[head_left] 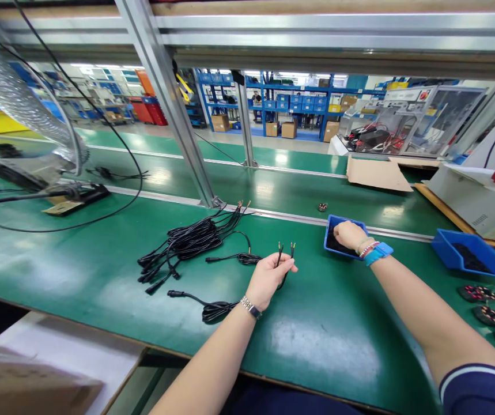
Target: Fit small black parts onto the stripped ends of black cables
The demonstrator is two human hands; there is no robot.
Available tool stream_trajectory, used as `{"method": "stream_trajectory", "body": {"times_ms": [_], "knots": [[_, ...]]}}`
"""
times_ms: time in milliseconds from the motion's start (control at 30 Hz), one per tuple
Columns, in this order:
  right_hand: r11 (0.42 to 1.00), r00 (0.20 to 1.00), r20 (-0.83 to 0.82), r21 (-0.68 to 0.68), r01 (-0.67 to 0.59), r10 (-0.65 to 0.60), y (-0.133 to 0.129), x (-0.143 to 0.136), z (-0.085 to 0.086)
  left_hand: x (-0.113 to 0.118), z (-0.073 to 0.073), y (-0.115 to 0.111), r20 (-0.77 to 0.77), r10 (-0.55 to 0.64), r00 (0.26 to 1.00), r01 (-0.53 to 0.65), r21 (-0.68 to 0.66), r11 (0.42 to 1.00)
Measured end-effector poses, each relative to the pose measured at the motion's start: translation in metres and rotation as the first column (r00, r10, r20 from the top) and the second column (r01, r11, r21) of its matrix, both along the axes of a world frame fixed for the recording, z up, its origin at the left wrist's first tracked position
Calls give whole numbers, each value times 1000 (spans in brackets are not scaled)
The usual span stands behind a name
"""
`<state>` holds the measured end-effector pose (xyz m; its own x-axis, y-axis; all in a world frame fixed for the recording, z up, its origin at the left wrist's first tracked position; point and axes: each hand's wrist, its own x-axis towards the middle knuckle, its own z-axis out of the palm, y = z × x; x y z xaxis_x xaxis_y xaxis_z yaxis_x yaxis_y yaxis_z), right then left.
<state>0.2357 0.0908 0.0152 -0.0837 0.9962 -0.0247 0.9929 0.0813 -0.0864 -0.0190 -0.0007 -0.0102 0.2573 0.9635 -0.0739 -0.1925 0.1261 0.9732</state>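
My left hand (pixel 271 278) pinches two black cable ends (pixel 280 253) with bare coloured wire tips pointing up, above the green bench. One coiled black cable (pixel 216 312) lies by my left wrist, and another small coil (pixel 249 259) lies just behind the hand. To the left is a large bundle of black cables (pixel 195 239) with round connectors. My right hand (pixel 350 235) reaches into a small blue bin (pixel 330 243) holding dark parts; its fingertips are partly hidden, and what they grip is not visible.
A second blue bin (pixel 467 253) stands at the right, near copper-wound rings (pixel 478 293). A metal post (pixel 173 109) rises behind the bundle. Cardboard (pixel 377 173) lies behind the bins. A soldering stand and flexible duct (pixel 26 98) are at the left.
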Motion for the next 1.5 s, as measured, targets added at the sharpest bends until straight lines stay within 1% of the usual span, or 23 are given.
{"method": "stream_trajectory", "body": {"times_ms": [100, 133, 167, 200, 233, 267, 300, 333, 367, 400, 467, 567, 700, 867, 967, 1033, 1100, 1167, 1233, 1300, 1367, 1400, 1500], "knots": [[998, 997, -76, 61, -11, 15, -8, -7, 8, 0, 1, 0, 18, -17, 1000, 17, 3, 1000], [997, 985, -172, 82, -15, 29, -13, -14, 11, 0, 1, -1, 23, -23, 999, 23, 0, 1000], [995, 944, -326, 94, -21, 51, -19, -23, 12, 0, 2, -1, 26, -30, 999, 30, -3, 1000], [995, 850, -521, 96, -34, 79, -27, -34, 14, 0, 2, -1, 25, -35, 999, 35, -5, 999], [994, 691, -716, 88, -57, 103, -35, -46, 15, 0, 2, -1, 22, -39, 999, 40, -6, 999], [993, 497, -860, 75, -95, 112, -43, -59, 16, 0, 3, -1, 18, -44, 999, 44, -6, 999], [988, 325, -940, 62, -141, 106, -50, -70, 17, 0, 3, -1, 14, -49, 999, 49, -5, 999], [980, 213, -972, 53, -191, 95, -56, -80, 19, 0, 3, -1, 10, -53, 999, 53, -4, 999], [972, 150, -985, 47, -228, 83, -61, -87, 21, 0, 4, -2, 6, -58, 998, 58, -2, 998], [967, 119, -990, 43, -252, 75, -64, -92, 23, -1, 4, -2, 2, -63, 998, 63, -2, 998], [962, 109, -991, 42, -269, 74, -67, -96, 26, -1, 3, -2, -6, -70, 998, 70, -4, 998], [961, 149, -985, 38, -275, 82, -66, -93, 31, -1, 3, -1, -20, -71, 997, 71, -1, 997], [949, 240, -968, -7, -315, 73, -66, -91, 34, 0, 4, -1, -33, -67, 997, 67, 3, 998], [933, 425, -904, -116, -339, 42, -68, -95, 33, 1, 3, -2, -39, -77, 996, 77, 5, 997], [935, 459, -887, -124, -331, 45, -71, -94, 33, 0, 2, 0, -99, -86, 991, 90, 39, 995], [944, 487, -871, -104, -313, 65, -74, -93, 31, -2, 4, 0, -156, -17, 988, 35, 113, 993], [947, 545, -827, -52, -317, 137, -80, -96, 27, -3, 10, -1, -159, 126, 979, -89, 223, 971], [923, 575, -770, 46, -383, 277, -87, -106, 20, -1, 19, -4, -114, 227, 967, -181, 320, 930], [880, 536, -734, 178, -439, 416, -95, -121, 14, 2, 30, -9, -108, 249, 962, -187, 402, 896], [856, 489, -720, 301, -420, 492, -99, -137, 13, 6, 45, -13, -175, 276, 945, -154, 507, 848], [851, 456, -728, 356, -385, 511, -98, -147, 22, 5, 61, -12, -244, 326, 913, -116, 611, 783], [853, 443, -740, 355, -382, 507, -94, -149, 31, 2, 69, -9, -263, 343, 902, -97, 650, 754], [889, 419, -805, 272, -369, 420, -71, -145, 70, -24, 85, 9, -282, 414, 865, -100, 713, 694]]}}
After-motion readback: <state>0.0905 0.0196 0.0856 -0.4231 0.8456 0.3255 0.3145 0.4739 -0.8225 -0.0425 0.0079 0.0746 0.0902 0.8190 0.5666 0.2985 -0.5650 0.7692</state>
